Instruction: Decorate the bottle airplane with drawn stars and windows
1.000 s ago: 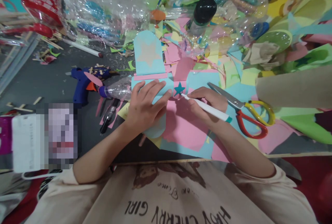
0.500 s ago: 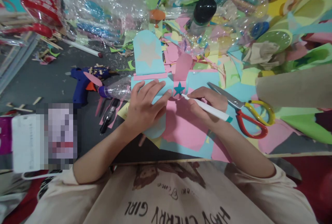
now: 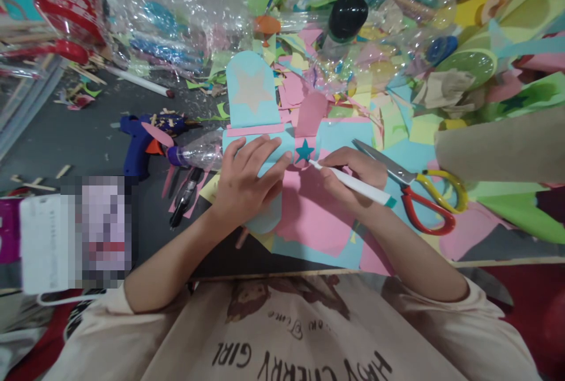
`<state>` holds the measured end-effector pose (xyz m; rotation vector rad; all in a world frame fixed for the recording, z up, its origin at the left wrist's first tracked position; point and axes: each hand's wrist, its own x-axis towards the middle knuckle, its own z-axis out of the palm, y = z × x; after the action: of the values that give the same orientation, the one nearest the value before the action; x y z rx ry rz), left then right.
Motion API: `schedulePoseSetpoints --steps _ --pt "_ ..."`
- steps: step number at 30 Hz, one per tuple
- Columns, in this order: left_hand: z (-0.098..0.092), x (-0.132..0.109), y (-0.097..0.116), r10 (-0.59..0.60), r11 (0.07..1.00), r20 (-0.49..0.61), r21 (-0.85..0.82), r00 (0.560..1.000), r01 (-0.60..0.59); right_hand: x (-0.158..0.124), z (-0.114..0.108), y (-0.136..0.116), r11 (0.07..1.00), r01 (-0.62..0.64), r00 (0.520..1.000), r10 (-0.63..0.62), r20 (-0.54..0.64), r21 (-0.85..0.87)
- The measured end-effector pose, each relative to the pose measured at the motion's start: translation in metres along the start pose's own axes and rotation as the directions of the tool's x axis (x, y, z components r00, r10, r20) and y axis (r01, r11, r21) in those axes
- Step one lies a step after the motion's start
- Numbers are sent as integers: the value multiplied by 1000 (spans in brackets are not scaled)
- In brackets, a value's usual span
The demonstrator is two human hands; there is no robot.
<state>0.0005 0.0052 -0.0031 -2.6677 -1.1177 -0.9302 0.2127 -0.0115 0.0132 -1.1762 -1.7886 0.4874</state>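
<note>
A plastic bottle (image 3: 200, 151) wrapped in blue and pink paper lies across the middle, its purple cap and pink blade pointing left. My left hand (image 3: 251, 178) rests on the blue wrap with its fingers spread. In my right hand (image 3: 353, 178) is a white marker (image 3: 362, 186) with a green end. The marker's tip touches or nearly touches the lower edge of a teal star (image 3: 305, 151) on the pink band. A blue wing (image 3: 252, 89) with a pale star stands above the wrap, beside a smaller pink flap (image 3: 312, 111).
Open scissors (image 3: 412, 184) with red and yellow handles lie right of my right hand. A blue glue gun (image 3: 138, 142) and a black pen (image 3: 186, 197) lie left. Paper scraps, plastic bottles and a black egg-shaped object (image 3: 348, 17) fill the back. Pink paper (image 3: 313, 216) lies in front.
</note>
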Motion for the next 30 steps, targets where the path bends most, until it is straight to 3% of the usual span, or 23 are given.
schedulePoseSetpoints --steps 6,11,15,20,26,30 --pt "0 0 0 3 1000 2 5 1000 -3 0 0 -1 1000 8 999 -9 -35 -20" --pt "0 0 0 1 1000 5 7 1000 -1 1 -1 -1 1000 7 1000 -6 18 -25" --pt "-1 -1 -1 -14 1000 30 -2 999 14 1 -1 0 1000 -4 999 3 -40 -24" --pt "-1 0 0 4 1000 20 0 1000 -4 3 -2 -2 1000 2 1000 -1 16 -29" --pt "-1 0 0 -8 1000 17 12 1000 8 4 -1 -3 1000 6 998 -7 -57 -18" --pt "0 -2 -1 -37 999 59 -29 998 38 4 -1 -3 1000 18 1000 -18 -17 -1"
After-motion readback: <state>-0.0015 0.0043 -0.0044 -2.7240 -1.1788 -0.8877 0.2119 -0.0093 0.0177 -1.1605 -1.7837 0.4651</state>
